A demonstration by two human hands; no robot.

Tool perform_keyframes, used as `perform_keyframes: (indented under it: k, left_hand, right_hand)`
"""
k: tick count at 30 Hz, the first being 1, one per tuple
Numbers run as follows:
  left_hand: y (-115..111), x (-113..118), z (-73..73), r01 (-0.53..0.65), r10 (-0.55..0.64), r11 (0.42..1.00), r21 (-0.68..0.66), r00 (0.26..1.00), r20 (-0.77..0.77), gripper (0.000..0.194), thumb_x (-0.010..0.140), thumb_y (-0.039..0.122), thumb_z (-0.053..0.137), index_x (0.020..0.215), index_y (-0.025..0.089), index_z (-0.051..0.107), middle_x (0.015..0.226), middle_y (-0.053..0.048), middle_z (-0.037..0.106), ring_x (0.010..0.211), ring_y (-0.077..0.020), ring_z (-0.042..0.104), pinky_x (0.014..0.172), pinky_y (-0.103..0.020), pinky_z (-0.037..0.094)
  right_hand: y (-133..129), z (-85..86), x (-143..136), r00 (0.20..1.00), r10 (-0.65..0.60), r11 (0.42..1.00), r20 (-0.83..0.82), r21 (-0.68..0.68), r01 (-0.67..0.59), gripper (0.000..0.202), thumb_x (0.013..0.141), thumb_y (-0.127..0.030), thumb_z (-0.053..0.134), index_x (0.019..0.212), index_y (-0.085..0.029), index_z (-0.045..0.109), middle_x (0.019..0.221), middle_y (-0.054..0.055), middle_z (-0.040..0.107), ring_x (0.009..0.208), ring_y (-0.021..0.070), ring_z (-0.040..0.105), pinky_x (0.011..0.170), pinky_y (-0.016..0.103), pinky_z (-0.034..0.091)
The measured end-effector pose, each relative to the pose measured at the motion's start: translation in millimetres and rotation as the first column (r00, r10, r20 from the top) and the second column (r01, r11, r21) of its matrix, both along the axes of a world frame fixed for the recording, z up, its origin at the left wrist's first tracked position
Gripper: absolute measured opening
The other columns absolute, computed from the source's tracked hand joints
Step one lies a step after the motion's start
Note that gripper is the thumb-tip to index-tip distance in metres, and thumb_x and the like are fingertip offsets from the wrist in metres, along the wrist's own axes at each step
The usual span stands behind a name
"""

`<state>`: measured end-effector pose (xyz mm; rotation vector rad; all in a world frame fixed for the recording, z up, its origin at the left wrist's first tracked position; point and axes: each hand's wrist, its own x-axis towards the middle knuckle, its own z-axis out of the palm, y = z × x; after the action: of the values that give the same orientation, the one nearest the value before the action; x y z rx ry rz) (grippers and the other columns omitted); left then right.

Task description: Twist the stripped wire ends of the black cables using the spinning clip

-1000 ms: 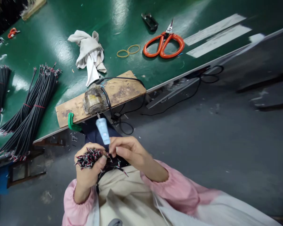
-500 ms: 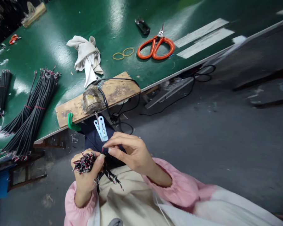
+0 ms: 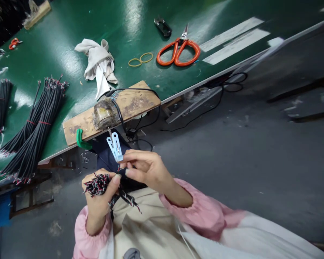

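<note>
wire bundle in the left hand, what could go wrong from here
The right hand has its fingertips close beside the blue clip on the motor-like unit's shaft; if that turned, it might catch a finger.

Some wires splay away from the bundle below the left hand's thumb, so they could slip out or tangle.

The black cord loops past the table edge and might snag.

Scissors (image 3: 188, 55) with seemingly plain orange handles

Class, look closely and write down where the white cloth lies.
The white cloth lies on the green table, left of the rubber bands.
</note>
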<state>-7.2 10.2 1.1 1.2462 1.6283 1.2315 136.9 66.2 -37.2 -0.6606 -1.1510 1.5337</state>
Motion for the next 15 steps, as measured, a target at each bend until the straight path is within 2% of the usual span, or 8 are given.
perform_keyframes:
  k: [3,5,9,12,15]
  left_hand:
    - [4,0,1.8,0.061,-0.059,0.998,-0.034,0.997,0.049,0.019,0.079,0.031,0.078,0.064,0.021,0.076,0.051,0.002,0.067,0.043,-0.0123,0.059,0.045,-0.023,0.048]
    - [6,0,2.7,0.079,-0.077,0.996,-0.044,0.995,0.059,0.019,0.078,0.036,0.080,0.066,0.021,0.078,0.054,0.000,0.070,0.044,-0.0141,0.062,0.046,-0.024,0.051]
    - [8,-1,1.3,0.033,-0.034,0.999,0.023,0.998,0.057,0.016,0.069,0.036,0.087,0.063,0.024,0.079,0.058,-0.001,0.074,0.050,-0.0157,0.067,0.049,-0.024,0.055]
    - [10,-1,-1.3,-0.018,0.014,0.998,0.055,0.998,0.057,0.012,0.068,0.031,0.088,0.063,0.025,0.078,0.060,0.000,0.074,0.053,-0.0152,0.068,0.052,-0.023,0.056]
    - [12,0,-2.9,-0.037,0.035,0.999,0.040,0.998,0.051,0.010,0.068,0.028,0.087,0.064,0.024,0.078,0.060,0.001,0.074,0.053,-0.0156,0.068,0.052,-0.024,0.056]
  right_hand:
    - [1,-1.1,1,1.000,-0.003,0.999,-0.023,0.042,0.004,0.016,0.083,-0.033,0.077,0.075,-0.020,0.077,0.070,0.005,0.070,0.067,0.0163,0.058,0.066,0.032,0.047]
    - [3,-2.8,1,0.998,0.044,0.998,-0.052,-0.045,-0.046,0.027,0.083,-0.043,0.077,0.069,-0.020,0.074,0.068,0.004,0.066,0.066,0.0157,0.056,0.066,0.032,0.046]
    - [18,-6.2,-7,0.985,0.066,0.937,-0.157,-0.329,-0.115,0.044,0.068,-0.060,0.083,0.067,-0.018,0.071,0.062,-0.001,0.060,0.060,0.0118,0.051,0.058,0.026,0.042]
    - [33,-0.6,-18,0.968,0.104,0.908,-0.228,-0.377,-0.186,0.056,0.061,-0.072,0.080,0.061,-0.016,0.069,0.057,-0.002,0.056,0.055,0.0090,0.046,0.052,0.024,0.037]
    - [44,8.8,-27,0.932,0.177,0.870,-0.316,-0.392,-0.298,0.058,0.061,-0.072,0.079,0.056,-0.015,0.068,0.053,-0.002,0.055,0.051,0.0081,0.044,0.047,0.023,0.034]
